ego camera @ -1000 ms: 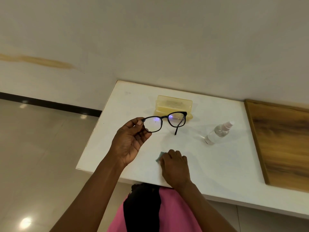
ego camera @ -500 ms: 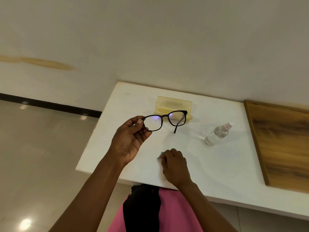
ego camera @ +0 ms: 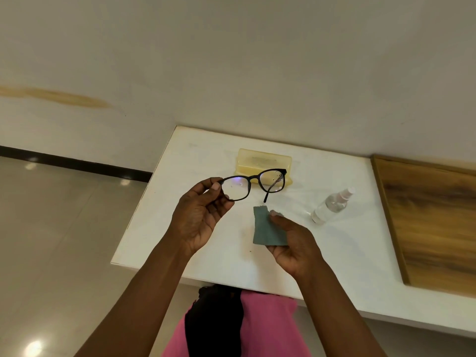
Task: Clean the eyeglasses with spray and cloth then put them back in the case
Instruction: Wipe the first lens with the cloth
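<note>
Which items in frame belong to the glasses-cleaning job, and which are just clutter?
In use:
- eyeglasses, pinched in left hand
- green cloth, in right hand
- spray bottle, lying on white table
- yellow case, open

Lying about:
- wooden board, at right

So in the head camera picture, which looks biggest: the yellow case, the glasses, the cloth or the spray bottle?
Largest to smallest:
1. glasses, held nearer the camera, so unsure
2. yellow case, partly hidden, similar width
3. cloth
4. spray bottle, close to the cloth

Left hand (ego camera: 198, 217) pinches eyeglasses (ego camera: 253, 184); right hand (ego camera: 293, 243) grips cloth (ego camera: 266, 228).
</note>
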